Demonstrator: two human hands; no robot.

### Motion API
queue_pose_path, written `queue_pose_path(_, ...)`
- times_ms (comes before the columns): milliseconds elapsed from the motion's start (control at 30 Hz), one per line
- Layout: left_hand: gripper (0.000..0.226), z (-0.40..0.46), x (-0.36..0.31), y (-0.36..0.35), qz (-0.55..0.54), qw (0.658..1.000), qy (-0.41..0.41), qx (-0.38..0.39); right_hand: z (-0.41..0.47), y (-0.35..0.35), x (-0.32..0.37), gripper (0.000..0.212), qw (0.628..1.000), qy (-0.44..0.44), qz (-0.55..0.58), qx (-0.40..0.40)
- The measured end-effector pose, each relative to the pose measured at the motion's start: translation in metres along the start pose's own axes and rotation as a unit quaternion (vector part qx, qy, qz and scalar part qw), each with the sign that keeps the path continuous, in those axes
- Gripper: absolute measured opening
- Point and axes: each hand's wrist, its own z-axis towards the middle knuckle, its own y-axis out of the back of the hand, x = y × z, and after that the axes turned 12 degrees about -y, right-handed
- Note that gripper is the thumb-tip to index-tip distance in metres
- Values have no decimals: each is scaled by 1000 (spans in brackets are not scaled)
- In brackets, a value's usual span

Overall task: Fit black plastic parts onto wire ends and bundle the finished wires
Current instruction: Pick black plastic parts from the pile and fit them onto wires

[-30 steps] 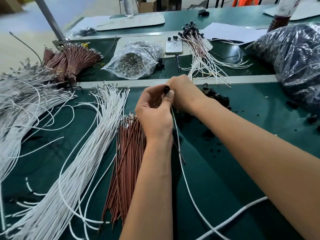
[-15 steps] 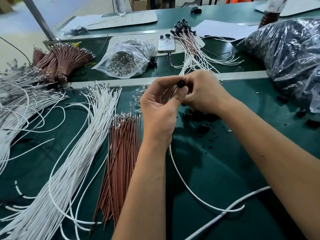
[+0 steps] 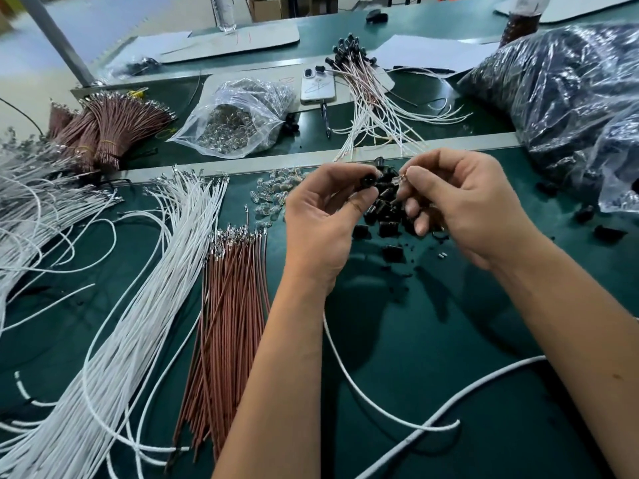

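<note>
Hands parted above green table (image 3: 449, 340), wires strewn.

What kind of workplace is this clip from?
Most likely a small factory assembly bench: white wires and brown wires lie in heaps on a green mat, beside bagged small parts.

Green-matted workbench (image 3: 449, 340), on which are laid loose white wires (image 3: 145, 305), brown wires (image 3: 231, 323), tied brown bundles (image 3: 110, 133), a clear bag of terminals (image 3: 238, 122), scattered black plastic parts (image 3: 387, 223), a phone (image 3: 318, 88) and finished wires (image 3: 370, 98).
</note>
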Motion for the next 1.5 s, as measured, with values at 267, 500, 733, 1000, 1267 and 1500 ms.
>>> queue_pose_path(267,26,-1,8,-3,98,994,22,39,-4,5,-2,8,992,100,-72,-19)
queue_pose_path(500,36,-1,12,-2,92,992,31,86,-2,7,-7,8,979,113,-168,-12)
queue_pose_path(733,21,-1,16,2,136,987,35,82,-4,9,-5,7,962,126,-243,-19)
queue_pose_path(1000,15,-2,16,3,138,988,-9,67,-7,3,-6,5,959,149,-237,-50)
queue_pose_path(1267,14,0,13,1,85,994,27,56,-9,0,-6,4,952,171,-244,-70)
queue_pose_path(1500,17,0,11,5,123,990,-19,72,-8,2,-6,4,962,146,-227,-47)
